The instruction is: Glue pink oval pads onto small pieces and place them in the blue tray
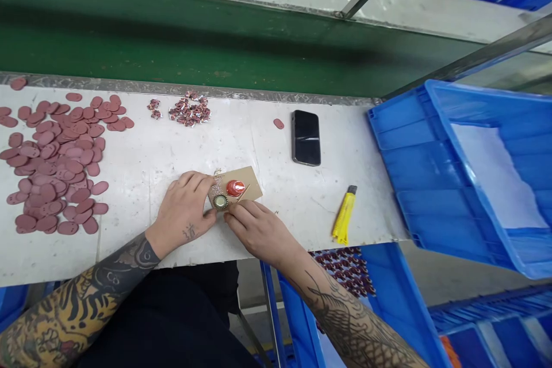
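Centrally, we see the left hand (183,213) pressed to a card (245,185); the right hand (259,233) rests fingertips by a bottle cap (220,202), pinch unclear.

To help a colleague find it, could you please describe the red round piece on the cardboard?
On the white workbench, look to the person's left hand and right hand, which meet over a tan cardboard piece. On that card, a glossy red round piece lies beside a gold-rimmed round cap; its shiny red differs from the dull pink ovals heaped at left.
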A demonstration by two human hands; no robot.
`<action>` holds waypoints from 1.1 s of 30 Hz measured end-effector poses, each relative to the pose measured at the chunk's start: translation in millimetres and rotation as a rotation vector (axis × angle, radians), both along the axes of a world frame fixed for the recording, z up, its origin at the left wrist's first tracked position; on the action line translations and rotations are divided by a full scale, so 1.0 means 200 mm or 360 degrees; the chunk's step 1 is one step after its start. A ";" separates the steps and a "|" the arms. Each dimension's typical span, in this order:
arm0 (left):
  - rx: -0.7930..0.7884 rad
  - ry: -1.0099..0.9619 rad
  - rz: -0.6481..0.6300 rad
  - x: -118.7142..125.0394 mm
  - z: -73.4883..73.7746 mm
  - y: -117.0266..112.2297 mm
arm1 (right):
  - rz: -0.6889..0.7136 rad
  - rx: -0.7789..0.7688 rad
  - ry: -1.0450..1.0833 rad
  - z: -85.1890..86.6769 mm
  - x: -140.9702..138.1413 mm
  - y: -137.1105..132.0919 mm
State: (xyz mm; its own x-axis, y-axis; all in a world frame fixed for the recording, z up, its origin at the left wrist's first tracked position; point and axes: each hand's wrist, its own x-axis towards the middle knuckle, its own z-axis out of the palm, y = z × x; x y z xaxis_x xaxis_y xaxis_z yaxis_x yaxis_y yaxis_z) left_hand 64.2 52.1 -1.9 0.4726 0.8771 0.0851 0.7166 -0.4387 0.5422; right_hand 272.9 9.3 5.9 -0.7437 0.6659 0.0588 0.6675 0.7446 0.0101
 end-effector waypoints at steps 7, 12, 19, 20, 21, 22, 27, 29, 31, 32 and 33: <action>-0.0005 0.0017 0.0006 0.00 -0.01 0.00 | -0.0311 0.0052 0.0621 -0.01 0.09 -0.09; -0.0007 0.0014 -0.0028 0.00 -0.01 0.01 | -0.1082 0.0072 0.1838 0.03 0.10 -0.23; 0.0029 -0.0001 -0.0038 -0.01 -0.02 0.01 | -0.1309 -0.0132 0.2389 0.09 0.09 -0.27; 0.0030 -0.0005 -0.0043 -0.02 -0.02 0.00 | -0.1317 -0.0158 0.2388 0.10 0.10 -0.28; 0.0033 -0.0013 -0.0045 -0.02 -0.02 0.00 | -0.1328 -0.0181 0.2361 0.10 0.10 -0.28; 0.0033 -0.0019 -0.0046 -0.03 -0.03 -0.01 | -0.1343 -0.0201 0.2306 0.10 0.11 -0.29; 0.0020 0.0013 -0.0047 -0.08 0.01 -0.06 | -0.1427 -0.0244 0.1721 0.12 0.13 -0.30; 0.0032 0.0043 -0.0053 -0.11 0.05 -0.08 | -0.1420 -0.0250 0.1429 0.12 0.12 -0.29; 0.0037 0.0096 -0.0007 -0.14 0.08 -0.10 | -0.1398 -0.0260 0.1200 0.13 0.11 -0.26; 0.0046 0.0109 0.0015 -0.16 0.09 -0.10 | -0.1394 -0.0262 0.1124 0.13 0.10 -0.26; 0.0057 0.0114 0.0031 -0.18 0.10 -0.11 | -0.1392 -0.0264 0.1068 0.13 0.10 -0.25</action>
